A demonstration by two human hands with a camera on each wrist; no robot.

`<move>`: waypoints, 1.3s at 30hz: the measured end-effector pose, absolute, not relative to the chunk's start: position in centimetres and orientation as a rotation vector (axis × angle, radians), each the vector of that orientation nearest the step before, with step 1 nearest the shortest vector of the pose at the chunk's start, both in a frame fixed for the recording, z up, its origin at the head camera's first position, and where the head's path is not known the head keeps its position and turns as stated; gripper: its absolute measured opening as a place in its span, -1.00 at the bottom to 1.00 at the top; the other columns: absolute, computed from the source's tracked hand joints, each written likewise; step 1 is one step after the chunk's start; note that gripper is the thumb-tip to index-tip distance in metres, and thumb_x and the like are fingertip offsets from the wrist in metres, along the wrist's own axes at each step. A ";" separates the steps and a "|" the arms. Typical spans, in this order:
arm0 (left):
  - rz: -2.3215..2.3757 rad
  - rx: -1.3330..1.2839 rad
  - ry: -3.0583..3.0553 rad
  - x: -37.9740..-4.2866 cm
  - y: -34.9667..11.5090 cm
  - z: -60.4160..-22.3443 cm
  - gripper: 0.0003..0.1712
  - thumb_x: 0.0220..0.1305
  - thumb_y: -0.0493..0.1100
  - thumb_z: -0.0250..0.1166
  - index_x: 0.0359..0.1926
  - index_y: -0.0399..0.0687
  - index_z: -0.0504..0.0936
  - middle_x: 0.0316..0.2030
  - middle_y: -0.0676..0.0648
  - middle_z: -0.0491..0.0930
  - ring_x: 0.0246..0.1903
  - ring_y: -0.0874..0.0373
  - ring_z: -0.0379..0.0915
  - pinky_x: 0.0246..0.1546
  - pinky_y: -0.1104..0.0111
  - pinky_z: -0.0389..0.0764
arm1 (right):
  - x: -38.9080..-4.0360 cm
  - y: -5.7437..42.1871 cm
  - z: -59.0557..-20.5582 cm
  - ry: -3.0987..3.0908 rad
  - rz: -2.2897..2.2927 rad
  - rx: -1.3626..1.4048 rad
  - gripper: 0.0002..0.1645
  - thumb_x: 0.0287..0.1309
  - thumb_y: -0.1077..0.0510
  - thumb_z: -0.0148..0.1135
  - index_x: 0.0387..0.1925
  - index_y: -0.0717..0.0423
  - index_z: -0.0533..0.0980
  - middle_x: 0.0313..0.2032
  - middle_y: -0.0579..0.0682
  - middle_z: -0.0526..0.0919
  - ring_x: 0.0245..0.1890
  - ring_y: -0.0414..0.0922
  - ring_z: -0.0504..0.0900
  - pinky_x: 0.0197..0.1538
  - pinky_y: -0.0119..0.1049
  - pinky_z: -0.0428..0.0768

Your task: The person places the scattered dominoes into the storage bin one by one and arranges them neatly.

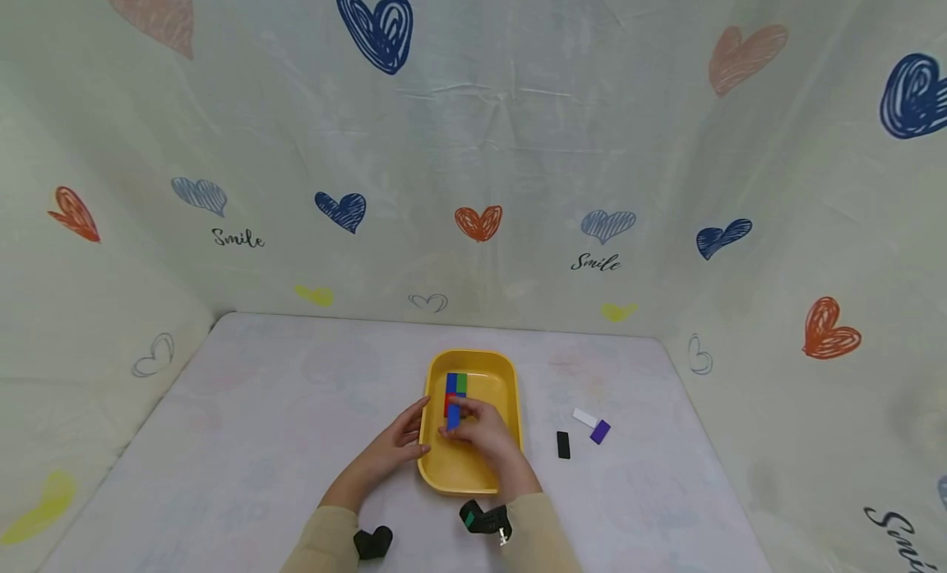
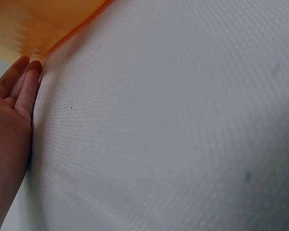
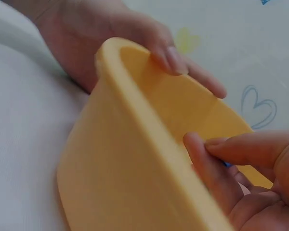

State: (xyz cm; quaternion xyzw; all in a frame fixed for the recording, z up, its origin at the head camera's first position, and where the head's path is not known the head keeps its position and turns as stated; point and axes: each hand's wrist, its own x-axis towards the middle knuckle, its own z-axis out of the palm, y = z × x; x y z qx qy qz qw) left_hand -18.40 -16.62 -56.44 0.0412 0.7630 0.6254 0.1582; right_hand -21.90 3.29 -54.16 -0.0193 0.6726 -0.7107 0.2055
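Observation:
My right hand reaches into a yellow tray and pinches a blue block between thumb and fingers. In the right wrist view only a sliver of that blue block shows under the thumb. Against it in the tray lie a red block, another blue block and a green block, partly covered by my fingers. My left hand rests at the tray's left side, thumb tip and forefinger spread along the rim. The left wrist view shows its straight fingers against the tray's outer wall.
Right of the tray, a black block, a white block and a purple block lie on the pale tabletop. A cloth printed with hearts hangs behind the table and along both sides.

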 end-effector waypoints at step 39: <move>1.814 0.118 2.157 -18.5 -16.8 -57.0 -0.05 0.19 -0.11 0.39 0.51 0.18 0.09 0.34 -0.27 0.26 0.28 -0.26 0.24 0.23 -0.05 0.35 | -21.6 2.9 -54.7 2.308 -1.426 -0.079 -0.49 -0.07 0.27 0.52 0.00 0.04 0.60 -0.56 -0.05 0.38 -0.57 -0.13 0.37 -0.50 -0.37 0.34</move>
